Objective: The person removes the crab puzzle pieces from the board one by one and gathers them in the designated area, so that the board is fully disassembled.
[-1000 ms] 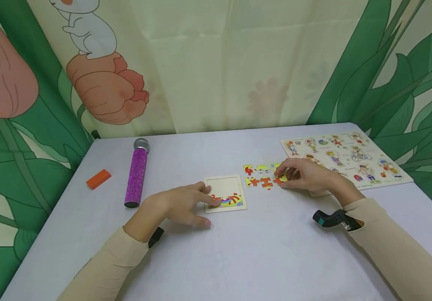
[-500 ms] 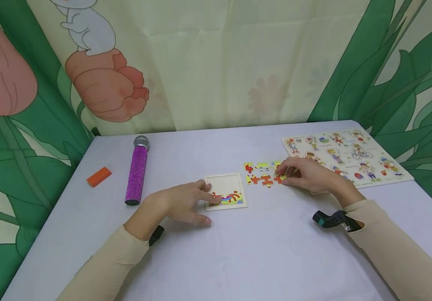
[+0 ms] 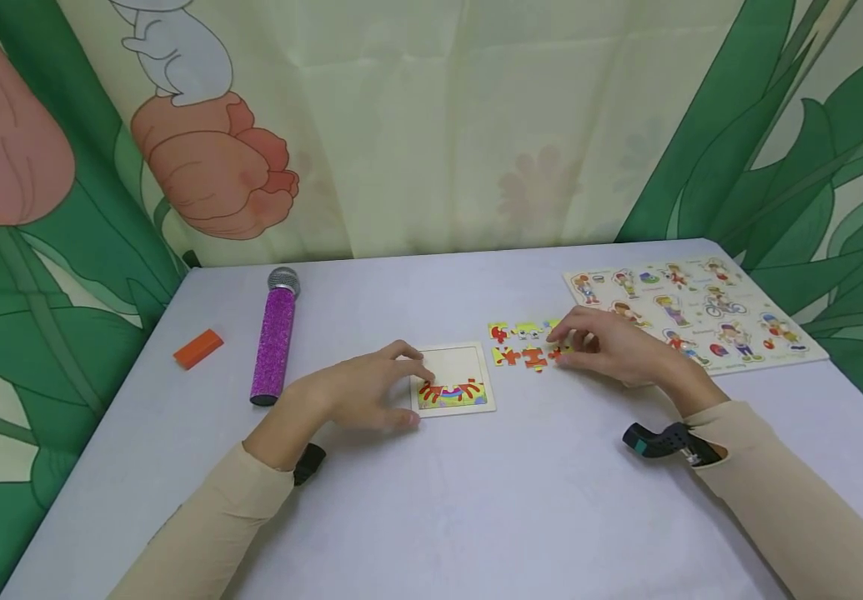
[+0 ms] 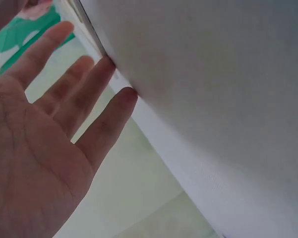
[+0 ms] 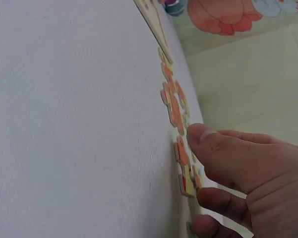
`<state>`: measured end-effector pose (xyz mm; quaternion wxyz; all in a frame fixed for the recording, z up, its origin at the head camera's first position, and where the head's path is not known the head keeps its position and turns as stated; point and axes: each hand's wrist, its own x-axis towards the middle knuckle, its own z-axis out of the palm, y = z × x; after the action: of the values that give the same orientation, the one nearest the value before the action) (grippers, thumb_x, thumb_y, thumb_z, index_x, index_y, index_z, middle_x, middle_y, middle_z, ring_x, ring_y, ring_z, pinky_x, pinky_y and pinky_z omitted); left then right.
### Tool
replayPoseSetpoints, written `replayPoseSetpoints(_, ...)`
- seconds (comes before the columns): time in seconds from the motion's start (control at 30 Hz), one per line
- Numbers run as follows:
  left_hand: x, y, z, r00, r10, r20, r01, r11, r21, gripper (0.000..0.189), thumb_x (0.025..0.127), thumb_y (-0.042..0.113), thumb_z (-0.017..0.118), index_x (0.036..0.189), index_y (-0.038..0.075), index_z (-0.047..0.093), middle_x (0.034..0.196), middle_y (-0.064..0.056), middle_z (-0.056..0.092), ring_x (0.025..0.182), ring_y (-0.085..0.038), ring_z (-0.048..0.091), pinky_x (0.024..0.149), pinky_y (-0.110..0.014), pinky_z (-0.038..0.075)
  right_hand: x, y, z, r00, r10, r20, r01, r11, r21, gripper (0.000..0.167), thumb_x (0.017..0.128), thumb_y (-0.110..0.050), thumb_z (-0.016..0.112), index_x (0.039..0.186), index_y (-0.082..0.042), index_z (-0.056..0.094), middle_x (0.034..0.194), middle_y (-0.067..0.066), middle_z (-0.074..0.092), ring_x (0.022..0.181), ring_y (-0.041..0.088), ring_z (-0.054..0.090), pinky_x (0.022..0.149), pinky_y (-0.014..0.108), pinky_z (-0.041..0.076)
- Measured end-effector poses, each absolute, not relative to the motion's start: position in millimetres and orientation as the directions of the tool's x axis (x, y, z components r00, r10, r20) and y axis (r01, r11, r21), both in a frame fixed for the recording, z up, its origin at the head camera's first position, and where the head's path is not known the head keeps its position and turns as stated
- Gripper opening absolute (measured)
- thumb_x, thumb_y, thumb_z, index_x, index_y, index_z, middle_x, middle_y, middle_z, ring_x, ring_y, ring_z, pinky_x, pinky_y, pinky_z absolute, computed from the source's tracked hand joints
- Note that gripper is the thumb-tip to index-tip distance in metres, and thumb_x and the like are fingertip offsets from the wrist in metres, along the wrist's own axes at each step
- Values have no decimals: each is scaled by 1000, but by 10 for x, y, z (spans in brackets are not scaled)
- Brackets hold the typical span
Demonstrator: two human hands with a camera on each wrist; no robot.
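Note:
A small wooden puzzle tray (image 3: 489, 379) lies mid-table, its lower part filled with pieces showing red rays and a rainbow. My left hand (image 3: 367, 392) is spread at the tray's left side, a fingertip over its edge. In the left wrist view, the fingers (image 4: 101, 129) reach out loosely with nothing between them. Right of the tray lie yellow, red and orange jigsaw pieces (image 3: 534, 358) in two rows. My right hand (image 3: 611, 343) bends over the rightmost pieces, partly hiding them. From the right wrist, the thumb and fingers hover around an orange and yellow piece (image 5: 186, 178).
A larger board with cartoon children (image 3: 731, 333) lies at the back right, beyond my right hand. A glittery purple microphone (image 3: 273, 346) lies on the left, beside an orange block (image 3: 198, 349). A patterned curtain (image 3: 431, 125) hangs behind the white table (image 3: 491, 508).
My left hand has drawn back slightly, lifting its finger off the filled pieces and uncovering the red rays. The right hand has barely shifted over the loose pieces.

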<state>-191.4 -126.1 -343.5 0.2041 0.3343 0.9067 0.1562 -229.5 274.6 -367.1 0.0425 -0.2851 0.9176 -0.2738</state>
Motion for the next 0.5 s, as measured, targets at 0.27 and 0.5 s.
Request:
replayPoseSetpoints(0.27,-2064,-1212,-3452,-685,686,-246,570,715,406,45,93,42,74,133,27,62,166,-4,32,154,-28,27,122,-48,30,-2307,2588,-3632,-814,-569,112,-532,655,-536,23,94,-23,78,115,-19,74,103,-1,65,81,15,56,71,28,50)
replayPoseSetpoints(0.5,-2179,-1151,-3453,-656,722,-219,618,680,395,39,91,35,79,125,24,64,144,-4,55,134,-24,51,116,-43,40,-2324,2387,-3605,-778,-614,131,-567,598,-566,21,92,-23,80,112,-18,75,104,-1,66,78,15,57,69,29,50)
